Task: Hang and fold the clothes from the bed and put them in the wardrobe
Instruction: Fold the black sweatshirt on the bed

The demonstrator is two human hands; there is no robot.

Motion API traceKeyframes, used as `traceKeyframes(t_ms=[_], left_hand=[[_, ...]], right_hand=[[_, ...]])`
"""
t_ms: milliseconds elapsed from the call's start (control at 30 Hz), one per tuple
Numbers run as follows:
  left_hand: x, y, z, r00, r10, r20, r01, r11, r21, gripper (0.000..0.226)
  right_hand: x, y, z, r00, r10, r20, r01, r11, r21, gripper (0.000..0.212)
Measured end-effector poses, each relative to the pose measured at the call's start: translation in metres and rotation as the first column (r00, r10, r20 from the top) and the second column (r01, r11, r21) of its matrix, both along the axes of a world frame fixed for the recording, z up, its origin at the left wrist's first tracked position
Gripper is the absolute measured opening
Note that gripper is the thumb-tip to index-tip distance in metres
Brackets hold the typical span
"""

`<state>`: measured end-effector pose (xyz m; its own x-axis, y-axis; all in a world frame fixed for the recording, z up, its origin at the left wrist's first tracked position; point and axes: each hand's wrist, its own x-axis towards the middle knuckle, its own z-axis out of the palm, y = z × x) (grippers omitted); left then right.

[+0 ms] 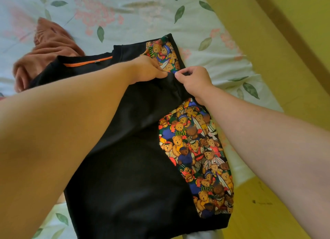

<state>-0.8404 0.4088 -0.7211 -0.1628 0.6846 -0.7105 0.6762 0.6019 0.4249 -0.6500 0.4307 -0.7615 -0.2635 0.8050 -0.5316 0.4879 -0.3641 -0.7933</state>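
Both hands meet at the upper right part of a garment, close together with only a small gap between them. The left hand [150, 69] has its fingers curled down onto the cloth where black fabric joins a printed sleeve, gripping a fold there. The right hand [194, 79] pinches the black fabric between thumb and bent fingers just beside the left. The 2 forearms reach in from the near edge of the view, the left one crossing over the garment.

The black shirt [128, 167] lies spread flat on the bed [232, 72], neck end far from the person, hem near. An orange neck trim [89, 62] runs along its collar. The short sleeve [166, 53] and a long side panel [196, 158] carry a dense teddy-bear print in many colours; the panel runs down the shirt's right edge to a black hem band.

A rust-brown garment [51, 45] lies crumpled at the far left, partly under the shirt's shoulder. The sheet [135, 15] is pale with pink flowers and green leaves. A yellow surface [267, 203] borders the bed on the right.
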Motion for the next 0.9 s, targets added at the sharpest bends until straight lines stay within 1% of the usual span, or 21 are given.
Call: traceKeyframes(t_ms=[67,133,200,233,300,367,433,500,567,667,700,767,833,867,900], left_hand=[[0.007,0.002,0.003,0.991,-0.115,-0.062,0.114,0.993,-0.021,0.051],[0.012,0.004,0.003,0.972,-0.19,-0.138,0.193,0.981,0.007,0.05],[0.013,0.005,0.002,0.978,-0.152,-0.139,0.163,0.984,0.071,0.043],[0.014,0.005,0.0,0.985,-0.117,-0.124,0.13,0.986,0.103,0.039],[0.014,0.002,-0.003,0.998,-0.012,-0.062,0.022,0.988,0.155,0.033],[0.014,-0.001,-0.007,0.996,0.085,0.005,-0.084,0.983,0.165,0.034],[0.015,-0.003,-0.009,0.992,0.12,0.026,-0.123,0.979,0.161,0.036],[0.016,-0.003,-0.01,0.994,0.113,0.009,-0.113,0.979,0.168,0.033],[0.018,-0.001,-0.011,0.995,0.097,-0.029,-0.09,0.981,0.174,0.028],[0.018,0.001,-0.01,0.992,0.126,-0.031,-0.119,0.979,0.167,0.016],[0.019,0.003,-0.01,0.99,0.141,-0.019,-0.136,0.976,0.173,0.015],[0.02,0.006,-0.01,0.986,0.166,-0.004,-0.162,0.968,0.189,0.021],[0.023,0.01,-0.008,0.989,0.145,-0.011,-0.14,0.969,0.202,0.026],[0.025,0.012,-0.007,0.993,0.11,-0.034,-0.1,0.974,0.203,0.028],[0.027,0.01,-0.006,0.993,0.041,-0.106,-0.017,0.976,0.219,0.03]], right_hand=[[-0.001,0.0,-0.001,0.999,0.012,0.041,-0.015,0.998,0.06,0.006],[-0.001,0.001,-0.002,0.997,0.021,0.074,-0.029,0.993,0.11,0.011],[0.002,0.002,-0.003,0.997,-0.005,0.073,-0.003,0.994,0.113,0.019],[0.003,0.002,-0.003,0.999,-0.016,0.046,0.013,0.997,0.077,0.024],[0.006,0.004,-0.003,0.997,-0.05,-0.057,0.046,0.996,-0.072,0.034],[0.009,0.004,-0.003,0.987,-0.114,-0.116,0.09,0.978,-0.191,0.042],[0.011,0.004,-0.005,0.984,-0.166,-0.069,0.149,0.969,-0.195,0.043],[0.011,0.004,-0.007,0.979,-0.203,0.018,0.204,0.967,-0.154,0.047],[0.01,0.003,-0.009,0.975,-0.216,0.046,0.221,0.966,-0.136,0.043],[0.006,0.001,-0.008,0.985,-0.172,-0.019,0.166,0.973,-0.163,0.03],[0.006,0.001,-0.007,0.987,-0.155,-0.044,0.146,0.976,-0.164,0.028],[0.007,0.002,-0.006,0.992,-0.108,-0.067,0.099,0.987,-0.127,0.021],[0.008,0.003,-0.008,0.999,-0.035,-0.006,0.035,0.999,-0.032,0.022],[0.009,0.003,-0.009,0.997,0.008,0.073,-0.011,0.999,0.031,0.026],[0.01,0.004,-0.011,0.984,0.053,0.173,-0.07,0.993,0.095,0.029]])
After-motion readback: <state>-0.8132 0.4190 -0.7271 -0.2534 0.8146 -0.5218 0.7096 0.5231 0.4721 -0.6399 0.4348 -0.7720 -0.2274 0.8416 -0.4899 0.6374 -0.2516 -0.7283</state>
